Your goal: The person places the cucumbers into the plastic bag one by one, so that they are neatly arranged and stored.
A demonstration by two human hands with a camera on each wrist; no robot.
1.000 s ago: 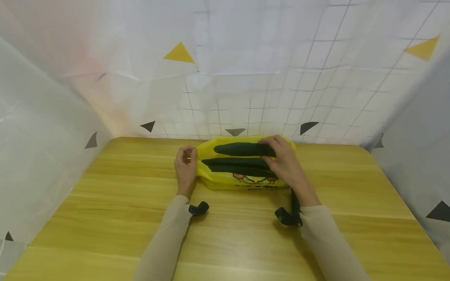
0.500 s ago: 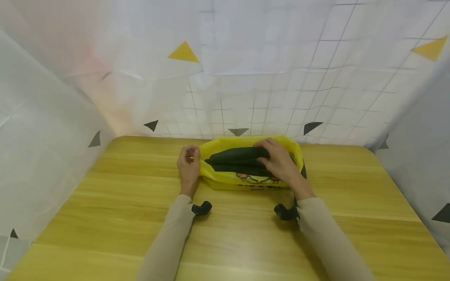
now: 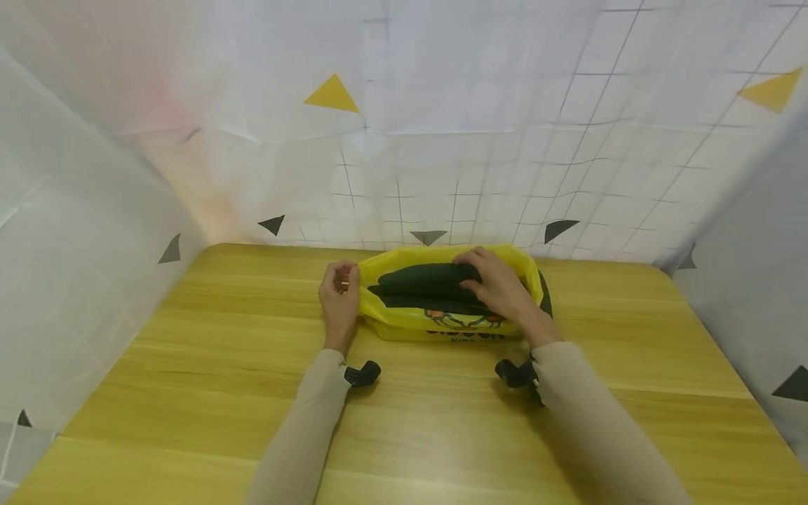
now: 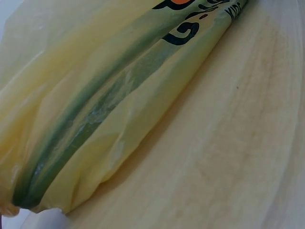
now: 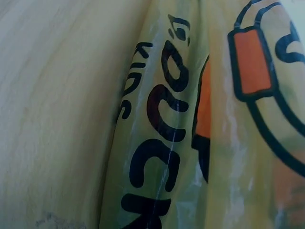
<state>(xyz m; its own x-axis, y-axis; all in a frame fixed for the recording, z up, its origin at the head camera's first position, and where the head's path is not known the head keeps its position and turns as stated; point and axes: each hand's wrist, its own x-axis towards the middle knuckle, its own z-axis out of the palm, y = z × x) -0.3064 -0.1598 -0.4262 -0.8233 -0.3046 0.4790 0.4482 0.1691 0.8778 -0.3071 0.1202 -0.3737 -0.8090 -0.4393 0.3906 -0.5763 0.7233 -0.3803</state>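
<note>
A yellow plastic bag (image 3: 404,328) with dark printing lies on its base near the table's far edge, its mouth spread upward. Several long dark green cucumbers lie inside it. My left hand (image 3: 338,296) pinches the bag's left rim. Inside the mouth, the fingers and thumb of my right hand (image 3: 501,287) grip the right part of the uppermost cucumber (image 3: 419,279), whose right end is hidden by the hand. Through the thin plastic, green cucumber shapes (image 4: 71,138) show in the left wrist view. Printed letters and an orange patch on the bag (image 5: 228,191) fill the right wrist view.
The wooden table (image 3: 416,435) extends to both sides and in front of the bag. A white sheet (image 3: 442,161) with grid lines and triangles hangs close behind it. Black wrist-worn devices (image 3: 362,374) sit at both sleeves.
My right hand has lowered the uppermost cucumber into the bag and shifted it slightly, so the bag's rim now stands around it. The left hand keeps its hold on the rim.
</note>
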